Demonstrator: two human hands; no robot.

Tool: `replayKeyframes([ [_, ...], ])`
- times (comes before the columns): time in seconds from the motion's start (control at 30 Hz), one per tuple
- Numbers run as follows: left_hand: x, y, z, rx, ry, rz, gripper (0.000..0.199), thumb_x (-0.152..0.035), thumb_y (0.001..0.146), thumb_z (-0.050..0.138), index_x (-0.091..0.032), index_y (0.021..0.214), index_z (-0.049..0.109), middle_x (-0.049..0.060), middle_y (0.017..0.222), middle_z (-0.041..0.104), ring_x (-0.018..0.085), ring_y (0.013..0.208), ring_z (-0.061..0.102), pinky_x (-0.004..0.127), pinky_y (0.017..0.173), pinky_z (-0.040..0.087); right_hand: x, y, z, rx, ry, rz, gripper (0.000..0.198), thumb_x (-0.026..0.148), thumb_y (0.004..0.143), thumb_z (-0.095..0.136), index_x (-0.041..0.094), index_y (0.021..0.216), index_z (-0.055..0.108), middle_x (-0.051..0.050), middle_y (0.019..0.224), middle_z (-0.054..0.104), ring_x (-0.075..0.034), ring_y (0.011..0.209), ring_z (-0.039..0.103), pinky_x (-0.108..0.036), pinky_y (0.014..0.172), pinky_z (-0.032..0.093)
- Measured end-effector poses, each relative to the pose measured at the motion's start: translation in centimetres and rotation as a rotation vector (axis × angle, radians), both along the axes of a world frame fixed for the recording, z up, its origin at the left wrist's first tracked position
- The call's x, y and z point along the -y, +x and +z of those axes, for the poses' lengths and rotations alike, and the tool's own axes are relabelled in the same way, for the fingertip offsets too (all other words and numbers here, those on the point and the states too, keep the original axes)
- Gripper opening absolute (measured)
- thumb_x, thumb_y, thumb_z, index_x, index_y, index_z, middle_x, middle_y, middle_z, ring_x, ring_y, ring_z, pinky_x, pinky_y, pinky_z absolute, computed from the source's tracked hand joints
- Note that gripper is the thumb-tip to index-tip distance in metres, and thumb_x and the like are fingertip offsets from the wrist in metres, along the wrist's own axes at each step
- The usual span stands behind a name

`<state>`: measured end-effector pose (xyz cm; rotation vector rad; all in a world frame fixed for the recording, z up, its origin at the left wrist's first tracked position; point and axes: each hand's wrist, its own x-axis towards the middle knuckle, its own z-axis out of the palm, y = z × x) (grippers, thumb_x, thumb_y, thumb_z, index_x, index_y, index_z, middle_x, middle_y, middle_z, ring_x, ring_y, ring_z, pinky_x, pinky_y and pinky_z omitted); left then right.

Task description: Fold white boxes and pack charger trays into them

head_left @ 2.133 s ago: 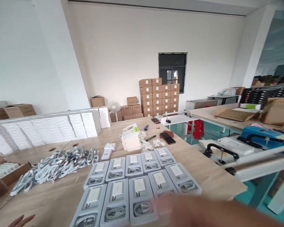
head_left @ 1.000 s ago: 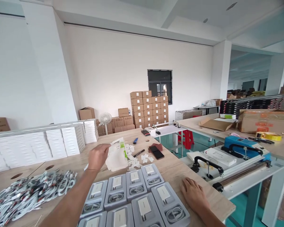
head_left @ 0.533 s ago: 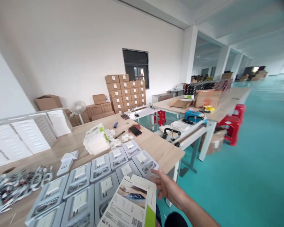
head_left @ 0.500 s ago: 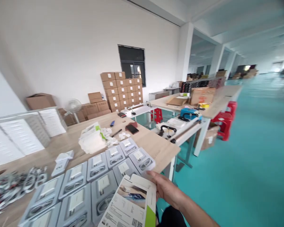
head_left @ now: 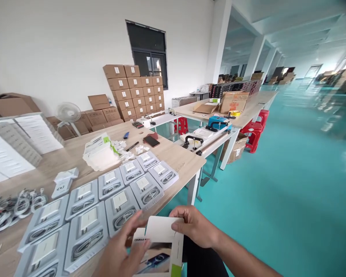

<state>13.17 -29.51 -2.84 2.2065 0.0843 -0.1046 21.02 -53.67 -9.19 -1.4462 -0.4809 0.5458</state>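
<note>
Beyond the near edge of the table point(head_left: 181, 163), the right hand point(head_left: 195, 227) clamps the printed box point(head_left: 158, 254) at the right of its upper flap point(head_left: 158, 227); the left hand's point(head_left: 121, 250) thumb lies over its front (too blurred to tell whether it grips). That flap stands up, so this box looks unfinished; its inside is hidden. Farther on, ten grey trays point(head_left: 75, 235) lie uncovered yet seemingly filled, adapters point(head_left: 88, 218) and cables point(head_left: 88, 245) seated. Past them, a pile of card boxes point(head_left: 100, 154) looks unused.
</note>
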Motion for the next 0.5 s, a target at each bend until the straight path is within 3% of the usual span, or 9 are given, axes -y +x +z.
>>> replayKeyframes([
  [0.1,1.3,1.7,0.6,-0.319,-0.279,-0.032,0.046,-0.056,0.080,0.063,-0.032,0.120,0.060,-0.003,0.105,0.077,0.011,0.085,0.076,0.012,0.069,0.068,-0.6,-0.1,1.1,0.075,-0.103,0.026,0.014,0.024,0.081,0.063,0.013,0.091,0.064,-0.001,0.081,0.067,-0.011,0.069,0.057,-0.020,0.059,0.043],
  [0.17,2.1,2.0,0.9,-0.382,-0.350,-0.072,0.040,-0.055,0.080,0.064,-0.028,0.109,0.066,-0.002,0.093,0.078,0.011,0.083,0.075,0.012,0.071,0.067,-0.4,0.0,1.9,0.196,-0.238,0.024,0.012,0.022,0.080,0.060,0.014,0.087,0.064,0.000,0.080,0.068,-0.011,0.068,0.058,-0.018,0.056,0.041],
  [0.3,2.7,2.1,0.8,-0.393,-0.340,-0.061,0.030,-0.054,0.080,0.062,-0.027,0.092,0.068,-0.005,0.074,0.074,0.007,0.068,0.068,0.006,0.058,0.057,0.2,0.3,2.7,0.397,-0.368,0.067,0.012,0.022,0.078,0.058,0.016,0.087,0.065,0.002,0.078,0.069,-0.010,0.066,0.059,-0.017,0.054,0.039],
  [0.37,2.5,2.3,0.4,-0.427,-0.294,-0.099,0.031,-0.054,0.080,0.061,-0.025,0.085,0.067,-0.006,0.066,0.069,0.003,0.054,0.058,0.004,0.047,0.044,0.3,0.3,2.8,0.454,-0.395,0.088,0.012,0.023,0.077,0.060,0.017,0.086,0.064,0.003,0.074,0.066,-0.008,0.062,0.056,-0.016,0.051,0.036],
  [0.5,2.2,2.5,-0.3,-0.421,-0.192,-0.191,0.035,-0.057,0.081,0.057,-0.024,0.072,0.066,-0.009,0.056,0.059,0.001,0.043,0.042,0.007,0.041,0.031,0.0,0.0,2.5,0.604,-0.471,0.109,0.011,0.020,0.074,0.059,0.017,0.082,0.065,0.004,0.068,0.063,-0.007,0.057,0.052,-0.018,0.050,0.032],
])
